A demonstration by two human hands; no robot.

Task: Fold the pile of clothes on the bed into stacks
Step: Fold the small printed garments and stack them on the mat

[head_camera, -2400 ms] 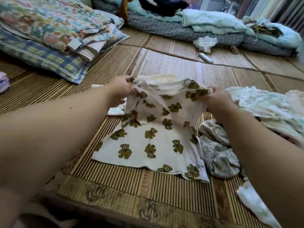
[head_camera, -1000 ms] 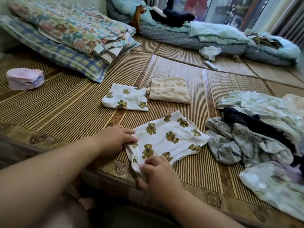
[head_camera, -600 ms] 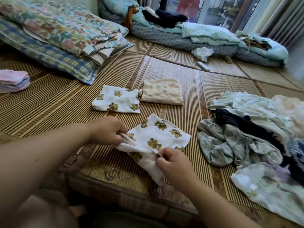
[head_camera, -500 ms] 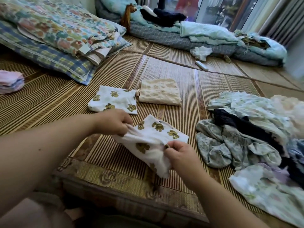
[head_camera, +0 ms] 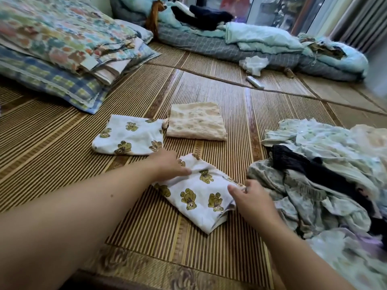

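left grip [head_camera: 167, 166] seems to pinch bear-print garment [head_camera: 194, 197] (fingers partly hidden) | right grip [head_camera: 249, 197] pinches its edge | risk: fold springs open on careless release

The mat [head_camera: 209, 91] is woven of thin, ribbed slats with a dull sheen, and its border [head_camera: 167, 271] at the bottom of the frame is a patterned woven band. The bear cloth [head_camera: 199, 197] at centre and the folded bear piece [head_camera: 129, 135] above it are soft matt cloth, the beige piece [head_camera: 196, 122] faintly crinkled, and the pile [head_camera: 314, 195] at right thin and rumpled. At upper left the quilts [head_camera: 62, 34] are smooth printed cloth; the grey bedding [head_camera: 219, 47] along the top looks stitched in squares, and the white stick [head_camera: 254, 82] below it looks like smooth plastic.
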